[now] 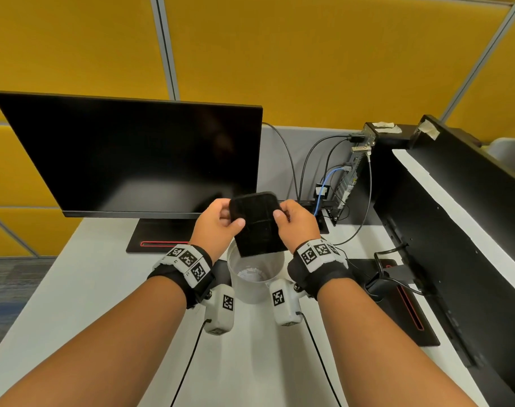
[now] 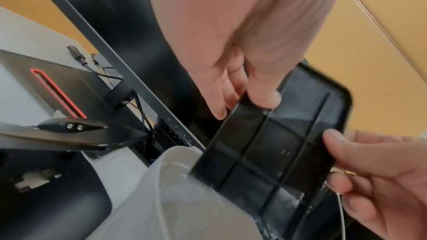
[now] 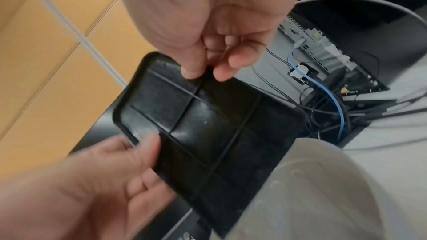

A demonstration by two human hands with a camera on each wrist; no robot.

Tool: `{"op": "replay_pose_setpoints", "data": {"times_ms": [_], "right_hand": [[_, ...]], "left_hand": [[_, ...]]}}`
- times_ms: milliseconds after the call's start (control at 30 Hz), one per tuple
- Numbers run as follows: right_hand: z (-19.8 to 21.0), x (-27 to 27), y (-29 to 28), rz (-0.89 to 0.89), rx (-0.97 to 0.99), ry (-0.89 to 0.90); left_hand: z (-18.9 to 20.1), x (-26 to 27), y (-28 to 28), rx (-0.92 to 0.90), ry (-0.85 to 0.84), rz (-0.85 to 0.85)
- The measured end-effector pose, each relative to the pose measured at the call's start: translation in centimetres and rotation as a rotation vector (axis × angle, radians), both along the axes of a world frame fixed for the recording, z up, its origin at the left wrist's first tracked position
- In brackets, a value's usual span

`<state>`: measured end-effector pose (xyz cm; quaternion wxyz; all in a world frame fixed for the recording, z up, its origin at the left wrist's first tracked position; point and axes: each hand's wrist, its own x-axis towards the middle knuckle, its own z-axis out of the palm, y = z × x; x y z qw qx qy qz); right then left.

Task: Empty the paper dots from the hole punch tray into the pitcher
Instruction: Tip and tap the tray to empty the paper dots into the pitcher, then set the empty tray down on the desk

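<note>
Both hands hold the black ribbed hole punch tray (image 1: 257,224) tilted steeply, its lower end inside the mouth of the translucent white pitcher (image 1: 255,284). My left hand (image 1: 231,218) pinches the tray's left edge with its thumb in front. On the opposite edge my right hand (image 1: 282,215) pinches the same way. White paper dots (image 1: 252,274) lie at the pitcher's bottom. The left wrist view shows the left hand (image 2: 245,107) on the tray (image 2: 265,143) above the pitcher (image 2: 166,189). The right wrist view shows the right hand (image 3: 208,73) pinching the tray (image 3: 219,125) near its top.
The pitcher stands on a white table (image 1: 103,289). A dark monitor (image 1: 133,160) on a black base (image 1: 159,236) is behind it. A small computer with cables (image 1: 350,177) and the back of another monitor (image 1: 426,230) are to the right. The black hole punch body (image 2: 69,132) sits left of the pitcher.
</note>
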<state>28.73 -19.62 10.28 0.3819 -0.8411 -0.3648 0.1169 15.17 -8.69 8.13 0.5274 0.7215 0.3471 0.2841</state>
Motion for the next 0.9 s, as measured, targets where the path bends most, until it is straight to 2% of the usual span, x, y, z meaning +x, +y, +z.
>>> {"op": "replay_pose_setpoints", "data": {"times_ms": [100, 200, 333, 467, 567, 733, 900], "right_hand": [[0.0, 0.4, 0.0, -0.043, 0.105, 0.16], [0.1, 0.5, 0.0, -0.048, 0.083, 0.253], [0.0, 0.6, -0.4, -0.08, 0.118, 0.197], [0.2, 0.7, -0.5, -0.036, 0.067, 0.068], [-0.4, 0.9, -0.4, -0.066, 0.084, 0.109], [-0.7, 0.9, -0.4, -0.059, 0.092, 0.195], [-0.7, 0.6, 0.0, 0.035, -0.075, 0.082]], "left_hand": [[-1.5, -0.5, 0.1, 0.013, 0.126, -0.051], [-2.0, -0.9, 0.2, 0.048, 0.173, -0.035], [-1.1, -0.8, 0.7, 0.152, 0.218, -0.01], [-0.6, -0.6, 1.1, 0.152, 0.236, 0.016], [-0.4, -0.8, 0.9, 0.1, 0.173, 0.108], [-0.2, -1.2, 1.1, 0.069, 0.22, 0.182], [-0.3, -2.8, 1.3, 0.061, 0.182, 0.262]]}}
